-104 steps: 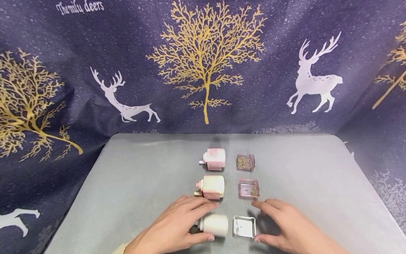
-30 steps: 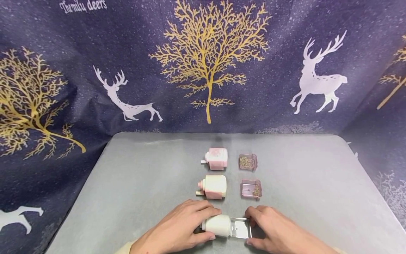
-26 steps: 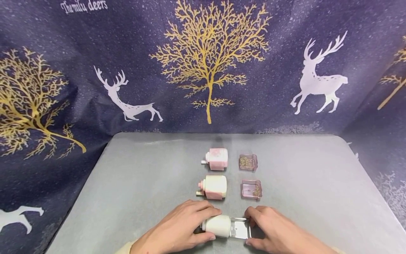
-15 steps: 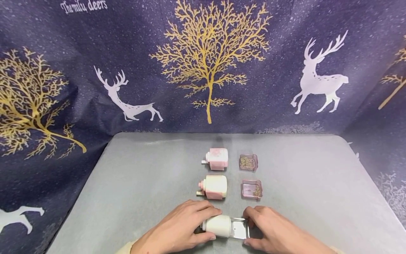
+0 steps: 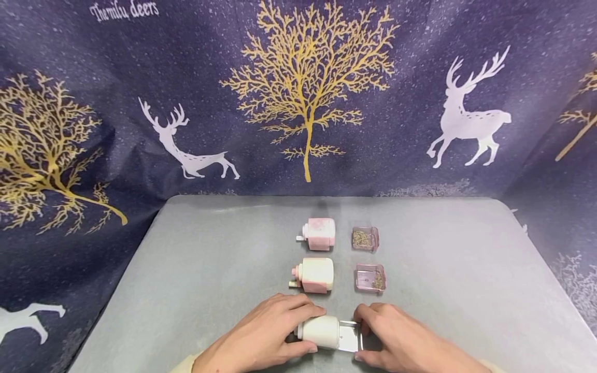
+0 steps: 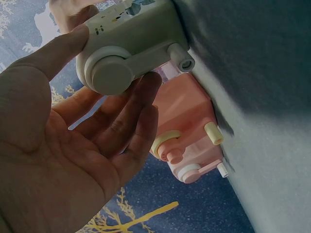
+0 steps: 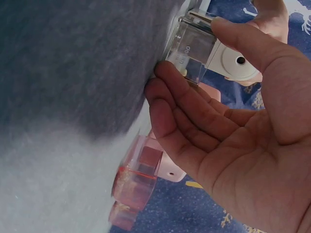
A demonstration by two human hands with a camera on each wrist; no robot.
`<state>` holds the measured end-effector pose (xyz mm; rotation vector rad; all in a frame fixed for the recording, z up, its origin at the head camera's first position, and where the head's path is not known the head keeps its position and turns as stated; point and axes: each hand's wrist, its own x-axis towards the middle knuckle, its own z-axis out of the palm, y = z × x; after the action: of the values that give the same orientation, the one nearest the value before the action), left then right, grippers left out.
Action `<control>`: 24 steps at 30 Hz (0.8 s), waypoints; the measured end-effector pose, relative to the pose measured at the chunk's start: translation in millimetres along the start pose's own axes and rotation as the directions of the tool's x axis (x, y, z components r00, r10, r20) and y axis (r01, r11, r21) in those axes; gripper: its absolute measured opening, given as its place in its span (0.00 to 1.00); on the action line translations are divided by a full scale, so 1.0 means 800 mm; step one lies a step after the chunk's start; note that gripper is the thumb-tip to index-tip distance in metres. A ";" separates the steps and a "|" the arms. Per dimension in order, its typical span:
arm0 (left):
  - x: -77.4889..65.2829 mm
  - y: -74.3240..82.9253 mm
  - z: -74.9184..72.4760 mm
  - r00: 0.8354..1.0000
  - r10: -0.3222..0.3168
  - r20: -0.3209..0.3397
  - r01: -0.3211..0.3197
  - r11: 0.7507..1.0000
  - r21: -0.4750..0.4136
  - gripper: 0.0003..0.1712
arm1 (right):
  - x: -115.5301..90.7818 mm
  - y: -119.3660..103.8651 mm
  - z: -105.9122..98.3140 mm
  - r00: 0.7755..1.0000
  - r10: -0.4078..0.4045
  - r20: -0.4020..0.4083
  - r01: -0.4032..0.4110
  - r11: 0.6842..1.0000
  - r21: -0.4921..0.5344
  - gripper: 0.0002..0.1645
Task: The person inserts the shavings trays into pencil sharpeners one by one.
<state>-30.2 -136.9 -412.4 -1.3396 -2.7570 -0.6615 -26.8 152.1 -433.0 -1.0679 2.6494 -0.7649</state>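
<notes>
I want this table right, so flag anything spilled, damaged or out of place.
Nothing looks spilled or damaged. But the far drawer and middle drawer, both holding bits, sit apart from the far sharpener and middle sharpener, and the clear drawer juts from the white sharpener, not flush.

On the grey tabletop (image 5: 443, 248), a pink sharpener (image 5: 320, 235) with a cream-and-pink sharpener (image 5: 317, 275) nearer; to their right, a farther see-through tray (image 5: 374, 238) and a nearer see-through tray (image 5: 365, 278), brownish bits (image 5: 360, 239) in both. Behind, dark blue cloth (image 5: 382, 160) printed with a golden tree (image 5: 308, 114) between two white deer (image 5: 475, 124), white lettering (image 5: 124, 10) at upper left.
</notes>
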 end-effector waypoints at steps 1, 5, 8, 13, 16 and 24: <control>0.000 0.000 0.000 1.000 0.000 -0.001 0.000 1.000 0.000 0.26 | 0.000 0.000 0.000 1.000 0.002 0.002 -0.002 1.000 0.002 0.20; 0.000 0.000 0.001 1.000 0.002 -0.003 -0.002 1.000 0.000 0.26 | 0.000 -0.001 0.001 1.000 -0.009 -0.001 0.009 1.000 0.008 0.19; 0.000 -0.001 0.001 1.000 0.007 -0.011 -0.007 1.000 -0.001 0.26 | 0.000 -0.001 0.001 1.000 -0.022 -0.013 0.021 1.000 -0.008 0.19; 0.000 0.000 0.001 1.000 0.010 -0.018 -0.010 1.000 -0.005 0.26 | 0.000 0.000 0.002 0.999 -0.031 -0.026 0.031 0.999 -0.029 0.19; 0.000 0.000 0.000 1.000 0.006 -0.011 -0.006 1.000 -0.008 0.26 | 0.001 -0.001 0.003 0.998 -0.048 -0.037 0.047 0.999 -0.025 0.19; 0.000 0.000 0.000 1.000 0.004 0.000 -0.004 1.000 -0.014 0.26 | 0.005 -0.001 0.005 0.995 -0.087 -0.053 0.087 0.996 -0.012 0.18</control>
<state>-30.6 -137.0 -412.3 -1.3472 -2.7538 -0.6824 -28.3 147.2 -435.7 -1.1885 2.6688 -0.8090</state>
